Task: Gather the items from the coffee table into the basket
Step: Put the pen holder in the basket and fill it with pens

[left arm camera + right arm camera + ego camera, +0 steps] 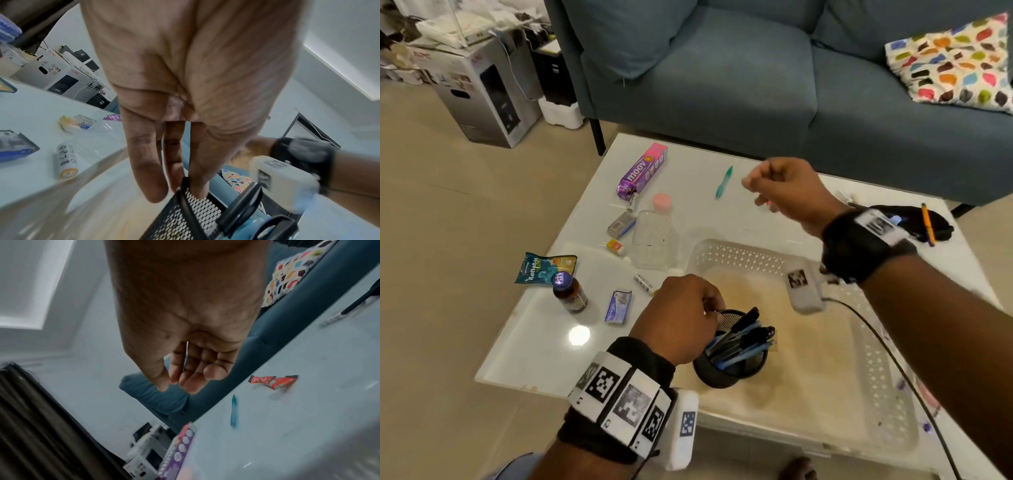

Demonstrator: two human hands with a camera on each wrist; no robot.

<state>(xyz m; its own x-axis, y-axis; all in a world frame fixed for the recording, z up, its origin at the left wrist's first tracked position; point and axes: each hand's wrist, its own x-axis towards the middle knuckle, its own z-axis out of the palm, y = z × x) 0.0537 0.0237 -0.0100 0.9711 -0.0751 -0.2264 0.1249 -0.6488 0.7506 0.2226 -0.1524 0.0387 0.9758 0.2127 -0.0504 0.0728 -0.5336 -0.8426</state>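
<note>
A black mesh pen holder (729,363) full of blue and black pens (743,339) is tilted over the left end of the white perforated basket (739,257). My left hand (714,310) pinches its rim; the left wrist view shows the fingers (180,185) on the mesh pen holder (185,216). My right hand (753,190) hovers above the far side of the coffee table, fingers loosely curled and empty, as the right hand (185,378) also appears in its wrist view. Near it lie a teal pen (724,181) and a red packet (273,382).
On the table's left lie a purple Moov box (642,171), a clear bottle with a pink cap (654,236), a battery (643,282), a brown bottle (570,291), a snack packet (544,267) and small boxes. A black pouch (914,219) sits far right. A blue sofa (722,85) stands behind.
</note>
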